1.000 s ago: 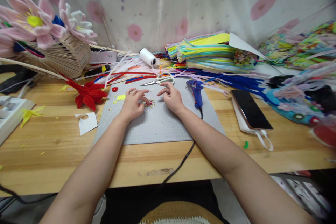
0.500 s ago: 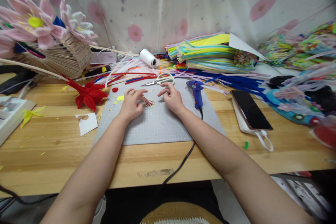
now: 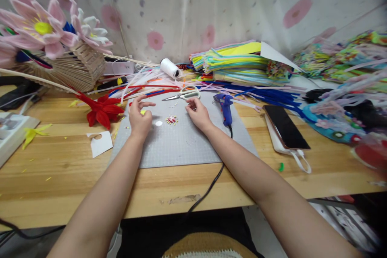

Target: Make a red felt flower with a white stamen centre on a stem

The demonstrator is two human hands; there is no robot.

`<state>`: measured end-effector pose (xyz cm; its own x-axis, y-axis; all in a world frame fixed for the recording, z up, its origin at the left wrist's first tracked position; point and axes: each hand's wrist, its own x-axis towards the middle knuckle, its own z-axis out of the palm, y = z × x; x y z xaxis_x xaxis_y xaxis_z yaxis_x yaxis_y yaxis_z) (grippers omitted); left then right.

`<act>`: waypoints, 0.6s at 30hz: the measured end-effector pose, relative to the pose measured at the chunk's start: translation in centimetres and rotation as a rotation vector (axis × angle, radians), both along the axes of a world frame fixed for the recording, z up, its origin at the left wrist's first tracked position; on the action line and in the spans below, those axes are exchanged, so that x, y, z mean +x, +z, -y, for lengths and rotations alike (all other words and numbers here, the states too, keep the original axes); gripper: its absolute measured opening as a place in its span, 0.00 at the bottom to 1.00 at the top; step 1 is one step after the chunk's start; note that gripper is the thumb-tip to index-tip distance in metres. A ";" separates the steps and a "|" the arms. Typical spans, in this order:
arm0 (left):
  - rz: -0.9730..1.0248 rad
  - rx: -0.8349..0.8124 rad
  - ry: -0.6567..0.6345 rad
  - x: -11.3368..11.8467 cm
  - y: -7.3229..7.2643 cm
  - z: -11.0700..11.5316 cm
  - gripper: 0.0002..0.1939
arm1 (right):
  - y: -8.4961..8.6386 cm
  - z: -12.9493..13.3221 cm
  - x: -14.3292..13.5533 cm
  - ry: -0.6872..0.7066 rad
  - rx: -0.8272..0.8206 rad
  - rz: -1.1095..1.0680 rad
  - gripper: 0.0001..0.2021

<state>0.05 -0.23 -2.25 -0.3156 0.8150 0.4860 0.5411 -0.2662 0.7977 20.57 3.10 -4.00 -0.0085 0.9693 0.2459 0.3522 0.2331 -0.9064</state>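
Observation:
My left hand (image 3: 140, 117) is just above the left side of a grey cutting mat (image 3: 181, 149), fingers apart and holding nothing visible. Partly behind it are a yellow scrap (image 3: 143, 112) and a small red piece. Between my hands lie a small white disc (image 3: 159, 123) and a starburst of short red, white and yellow-tipped strands (image 3: 172, 120). My right hand (image 3: 198, 115) hovers right of the starburst, fingers loosely bent, with nothing visible in them. Scissors (image 3: 183, 94) with pale handles rest at the mat's back edge. A blue glue gun (image 3: 225, 109) lies right of my right hand.
Bundles of pipe cleaners (image 3: 238, 64) and a white thread spool (image 3: 169, 68) line the back. A red fuzzy flower (image 3: 102, 111) and cut white card (image 3: 101, 144) are on the left. A phone (image 3: 286, 127) lies right; the glue gun's cord (image 3: 208, 189) crosses the table's front edge.
My left hand has moved left, away from the starburst, and the white disc now shows beside it. My right hand stays nearly in place, its fingers more bent.

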 end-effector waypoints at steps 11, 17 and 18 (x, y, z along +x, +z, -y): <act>0.411 0.054 0.005 -0.8 -1.2 -1.8 0.19 | 0.1 -2.2 -0.5 0.045 -0.114 0.060 0.09; 0.321 0.042 0.045 -0.7 -0.9 -1.3 0.18 | 0.5 -2.7 -2.3 0.083 -0.040 0.270 0.14; 0.309 0.033 0.056 -0.7 -0.8 -1.2 0.18 | 0.5 -2.7 -2.6 0.086 -0.029 0.312 0.15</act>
